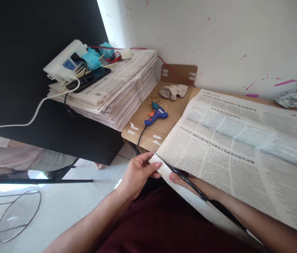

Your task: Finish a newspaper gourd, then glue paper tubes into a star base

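Note:
A long white sheet (pixel 201 208), which looks like stiff paper or card, slants across my lap below the table's front edge. My left hand (pixel 141 172) pinches its far left end between thumb and fingers. My right hand (pixel 181 181) grips the sheet farther along, its thumb on the white face and its other fingers hidden. A narrow glossy black strip (pixel 190 182) lies along the sheet's upper edge; I cannot tell whether it is part of the sheet or a separate tool. Just beyond the hands, an open newspaper (pixel 217 140) covers the table.
A blue glue gun (pixel 156 115) lies on brown cardboard (pixel 148 137) beside a crumpled cloth-like lump (pixel 173 92). On the left, a thick newspaper stack (pixel 127 102) bears a white power strip (pixel 61 63) and a black phone (pixel 91 79). A wire ring (pixel 19 215) stands lower left.

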`<state>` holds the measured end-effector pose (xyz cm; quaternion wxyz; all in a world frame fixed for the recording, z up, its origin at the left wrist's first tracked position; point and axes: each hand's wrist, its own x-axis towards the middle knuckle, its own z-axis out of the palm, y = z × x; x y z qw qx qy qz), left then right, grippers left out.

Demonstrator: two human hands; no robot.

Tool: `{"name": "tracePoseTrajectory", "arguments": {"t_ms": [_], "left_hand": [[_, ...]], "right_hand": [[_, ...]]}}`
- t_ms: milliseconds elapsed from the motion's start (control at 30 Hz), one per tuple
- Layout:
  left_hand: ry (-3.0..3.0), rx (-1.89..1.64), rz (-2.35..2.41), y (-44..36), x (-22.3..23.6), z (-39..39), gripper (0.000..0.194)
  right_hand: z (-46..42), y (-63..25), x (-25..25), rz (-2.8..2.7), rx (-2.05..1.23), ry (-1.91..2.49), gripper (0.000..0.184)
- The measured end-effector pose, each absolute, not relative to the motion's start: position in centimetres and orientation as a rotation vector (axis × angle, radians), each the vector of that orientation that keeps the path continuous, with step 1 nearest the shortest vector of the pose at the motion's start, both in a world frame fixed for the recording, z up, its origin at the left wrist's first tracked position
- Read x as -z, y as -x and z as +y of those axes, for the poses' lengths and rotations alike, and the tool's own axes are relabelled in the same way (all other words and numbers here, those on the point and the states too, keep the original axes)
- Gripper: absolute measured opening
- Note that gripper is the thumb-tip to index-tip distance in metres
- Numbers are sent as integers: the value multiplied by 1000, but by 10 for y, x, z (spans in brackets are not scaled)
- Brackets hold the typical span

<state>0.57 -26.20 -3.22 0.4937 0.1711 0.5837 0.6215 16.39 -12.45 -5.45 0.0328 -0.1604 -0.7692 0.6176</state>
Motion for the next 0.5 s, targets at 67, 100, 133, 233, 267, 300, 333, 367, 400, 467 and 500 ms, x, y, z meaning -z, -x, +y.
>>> {"name": "tracePoseTrajectory", "arguments": {"t_ms": [67,100,133,233,267,300,333,367,400,467,500], "left_hand": [[-406,-1508,1418,-5,33,-262,39],[-402,-1505,1419,-5,34,-262,40],[-400,-1501,1420,-5,35,-262,40],[-388,-1473,1427,-6,40,-263,44],[-379,-1461,1434,-6,42,-263,46],[-369,-1449,1445,-6,43,-264,48],[-362,-1438,1461,-6,45,-265,49],[-357,-1428,1481,-6,46,-266,50],[-356,-1418,1500,-6,47,-267,50],[-362,-1390,1526,-7,49,-269,47],[-369,-1371,1531,-7,50,-270,45]], "right_hand": [[-126,-162,52,-2359,-1902,471,71],[-126,-161,51,-2345,-1905,453,70],[-127,-160,49,-2336,-1914,428,70],[-125,-162,45,-2342,-1928,349,67],[-123,-165,45,-2363,-1922,326,67],[-121,-171,46,-2398,-1912,306,66],[-119,-178,48,-2435,-1889,311,65],[-116,-188,51,-2473,-1859,348,64],[-114,-198,55,-2514,-1829,404,62],[-112,-223,61,-2567,-1765,578,55],[-111,-235,63,-2589,-1744,649,53]]}}
